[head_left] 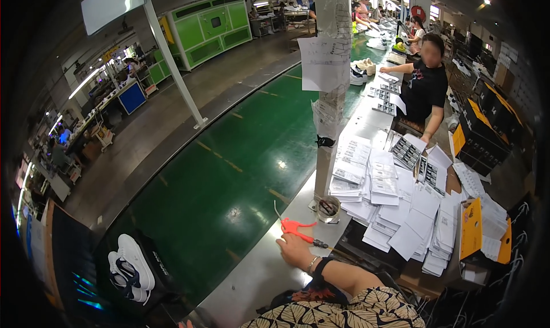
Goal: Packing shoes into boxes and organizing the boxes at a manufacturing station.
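Note:
My right hand [295, 252], with a bracelet and a dark band at the wrist, rests on the metal ledge [252, 271]. Its fingers look loosely apart, beside and just below a red air blow gun [295, 227]. The gun lies on the ledge with its thin nozzle pointing over the green belt and a hose fitting at its handle end. I cannot see it gripped. Of my left hand [186, 324] only a sliver shows at the bottom edge. Nearest to that hand, a pair of white sneakers with dark parts [136, 265] sits on the left of the belt.
A green conveyor belt [229, 179] runs away from me. A post [329, 110] with taped paper rises beside a round jar [329, 209]. Paper stacks [395, 199] cover the right bench, near an open orange box [472, 230]. A co-worker [427, 79] reaches toward the papers.

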A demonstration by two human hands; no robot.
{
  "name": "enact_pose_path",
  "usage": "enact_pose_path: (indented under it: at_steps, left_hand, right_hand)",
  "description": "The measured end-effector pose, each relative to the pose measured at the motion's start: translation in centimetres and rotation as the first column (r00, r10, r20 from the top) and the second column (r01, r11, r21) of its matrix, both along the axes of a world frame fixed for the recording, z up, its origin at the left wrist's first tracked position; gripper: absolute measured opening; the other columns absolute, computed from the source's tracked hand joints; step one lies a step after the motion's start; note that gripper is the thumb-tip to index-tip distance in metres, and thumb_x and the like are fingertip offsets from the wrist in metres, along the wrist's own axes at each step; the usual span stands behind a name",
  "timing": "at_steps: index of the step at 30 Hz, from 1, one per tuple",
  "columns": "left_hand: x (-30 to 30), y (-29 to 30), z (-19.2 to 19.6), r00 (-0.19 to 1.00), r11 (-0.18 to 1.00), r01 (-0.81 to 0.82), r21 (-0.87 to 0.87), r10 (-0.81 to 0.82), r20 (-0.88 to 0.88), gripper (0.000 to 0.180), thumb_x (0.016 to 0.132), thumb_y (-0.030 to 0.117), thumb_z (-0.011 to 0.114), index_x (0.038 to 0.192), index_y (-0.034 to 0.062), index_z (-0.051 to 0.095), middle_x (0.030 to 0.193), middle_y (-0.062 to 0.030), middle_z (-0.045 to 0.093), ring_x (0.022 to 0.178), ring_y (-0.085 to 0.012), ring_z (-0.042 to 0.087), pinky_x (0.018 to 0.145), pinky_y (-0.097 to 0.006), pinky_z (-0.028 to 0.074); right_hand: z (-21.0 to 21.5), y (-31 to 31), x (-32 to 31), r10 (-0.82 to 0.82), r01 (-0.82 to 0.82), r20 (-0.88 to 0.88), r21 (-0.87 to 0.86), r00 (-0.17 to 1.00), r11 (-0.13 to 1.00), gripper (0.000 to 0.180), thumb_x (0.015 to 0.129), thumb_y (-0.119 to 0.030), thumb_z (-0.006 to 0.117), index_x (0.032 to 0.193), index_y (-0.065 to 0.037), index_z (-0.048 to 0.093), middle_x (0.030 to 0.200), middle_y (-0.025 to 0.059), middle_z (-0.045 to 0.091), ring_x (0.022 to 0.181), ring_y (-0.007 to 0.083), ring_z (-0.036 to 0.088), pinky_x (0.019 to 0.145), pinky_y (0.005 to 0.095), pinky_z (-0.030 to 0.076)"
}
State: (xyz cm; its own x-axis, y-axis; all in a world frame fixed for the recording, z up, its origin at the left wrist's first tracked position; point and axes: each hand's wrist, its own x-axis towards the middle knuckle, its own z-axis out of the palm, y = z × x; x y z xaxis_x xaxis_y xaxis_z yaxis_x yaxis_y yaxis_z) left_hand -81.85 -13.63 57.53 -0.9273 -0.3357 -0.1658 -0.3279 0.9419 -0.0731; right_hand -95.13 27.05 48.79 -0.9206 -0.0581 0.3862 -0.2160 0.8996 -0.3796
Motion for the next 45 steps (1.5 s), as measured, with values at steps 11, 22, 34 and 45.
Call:
enact_pose_path:
  at_steps: [11,22,34,45]
  left_hand:
    - [0.3,-4.1,0.2,0.877,0.958,0.287,-0.024,-0.273,-0.395,0.052,0.077,0.040,0.062,0.117,0.0074,0.054,0.126,-0.0203,0.048,0.116,-0.0368,0.043,0.091,-0.048,0.039]
    - [0.7,-5.9,-2.6,0.916,0.998,0.039,-0.051,-0.056,-0.397,0.064,0.077,0.046,0.062,0.129,0.0144,0.043,0.134,-0.0148,0.040,0.123,-0.0356,0.036,0.089,-0.057,0.034]
    - [0.6,-5.1,-2.0,0.930,1.000,0.022,0.005,-0.019,-0.368,0.060,0.080,0.043,0.059,0.131,0.0141,0.042,0.135,-0.0134,0.040,0.126,-0.0339,0.033,0.094,-0.056,0.030]
    - [0.7,-4.7,-2.2,0.920,1.000,-0.012,-0.022,0.002,-0.391,0.058,0.080,0.037,0.061,0.131,0.0161,0.041,0.135,-0.0118,0.041,0.124,-0.0320,0.035,0.091,-0.054,0.033]
  right_hand:
    - [-3.2,0.2,8.2,0.123,-0.128,0.178,0.013,0.976,0.992,0.032,0.075,-0.017,0.058,0.105,-0.009,0.054,0.109,0.0129,0.051,0.103,0.0297,0.051,0.081,0.0431,0.043]
    - [-1.7,-0.3,9.4,-0.220,0.149,0.491,0.179,0.843,0.972,0.060,0.075,-0.042,0.061,0.126,-0.016,0.043,0.135,0.0206,0.030,0.126,0.0410,0.026,0.090,0.0643,0.030]
    - [-0.4,0.6,8.5,-0.111,-0.031,0.728,0.179,0.676,0.983,0.093,0.061,-0.053,0.072,0.138,-0.025,0.027,0.142,0.0247,0.015,0.131,0.0468,0.011,0.094,0.0675,0.022]
    - [-0.5,0.4,8.5,-0.091,-0.061,0.753,0.172,0.652,0.983,0.094,0.062,-0.051,0.072,0.140,-0.026,0.025,0.142,0.0282,0.013,0.130,0.0506,0.011,0.092,0.0698,0.022]
